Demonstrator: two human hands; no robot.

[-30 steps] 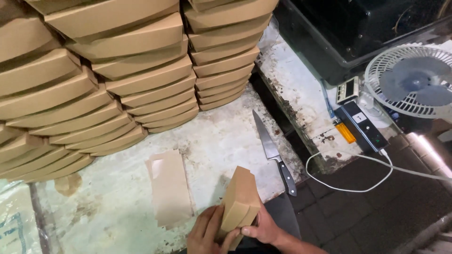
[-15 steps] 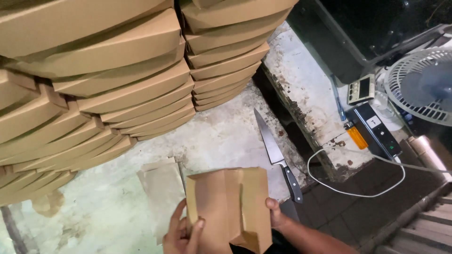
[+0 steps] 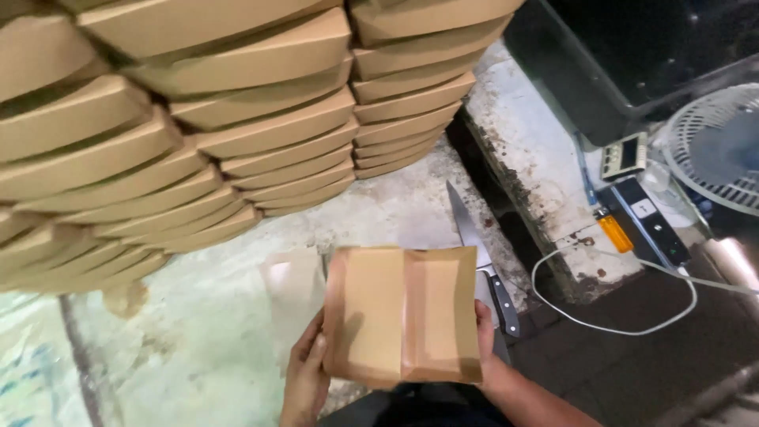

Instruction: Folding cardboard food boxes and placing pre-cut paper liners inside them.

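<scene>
Brown cardboard box held flat between both hands at the near edge of the worktop.

The left hand (image 3: 304,379) clamps the left edge of the cardboard box (image 3: 403,312), fingers curled behind it; the right hand (image 3: 484,348) grips the right edge, fingertips mostly hidden. The box's long axis runs left to right, a crease down its middle, equally near both hands. Just right lies a knife (image 3: 482,257), blade pointing away. A flat brown sheet (image 3: 292,292) lies left. Stacks of brown boxes (image 3: 221,119) fill the far left of the worktop (image 3: 198,348); an orange lighter (image 3: 615,234) sits right.

Plain brown box (image 3: 403,312), black-handled knife (image 3: 482,253), white cable (image 3: 624,328).
</scene>
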